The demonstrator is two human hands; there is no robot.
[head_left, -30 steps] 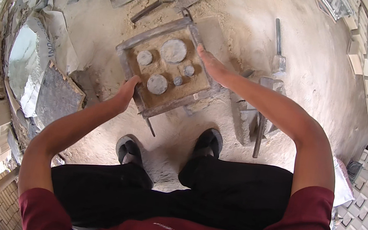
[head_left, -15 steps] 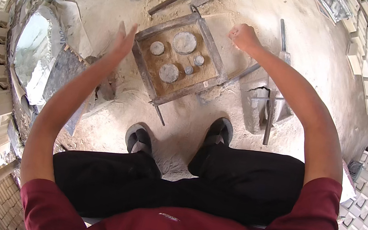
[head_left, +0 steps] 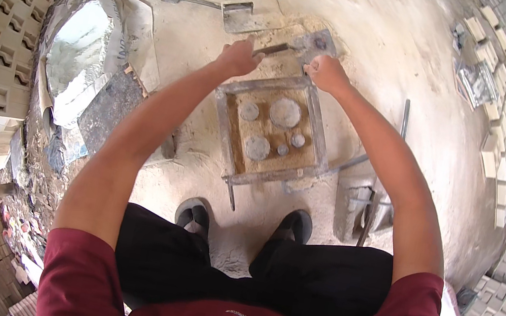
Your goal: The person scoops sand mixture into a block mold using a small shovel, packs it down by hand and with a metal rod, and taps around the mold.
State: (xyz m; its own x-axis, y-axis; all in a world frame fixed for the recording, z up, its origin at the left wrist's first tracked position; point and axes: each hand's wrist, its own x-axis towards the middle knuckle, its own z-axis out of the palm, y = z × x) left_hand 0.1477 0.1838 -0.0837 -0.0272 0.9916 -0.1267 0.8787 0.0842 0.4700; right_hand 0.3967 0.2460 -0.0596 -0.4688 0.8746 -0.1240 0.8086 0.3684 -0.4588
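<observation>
The frame point(head_left: 277, 175) lies on the floor beyond the shoes, sand point(head_left: 296, 158) and round discs point(head_left: 285, 113) inside. I see my left hand point(head_left: 239, 59) half-curled at the trowel's point(head_left: 316, 43) handle and my right hand point(head_left: 326, 74) bunched by the frame's far corner; I can't tell whether either grips. I'd expect stiff, heavy wood, crumbly filling: hold opposite bars.

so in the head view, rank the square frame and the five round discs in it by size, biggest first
1. square frame
2. upper-right disc
3. lower-left disc
4. upper-left disc
5. right-hand small disc
6. left-hand small disc, only slightly smaller than the fifth
</observation>
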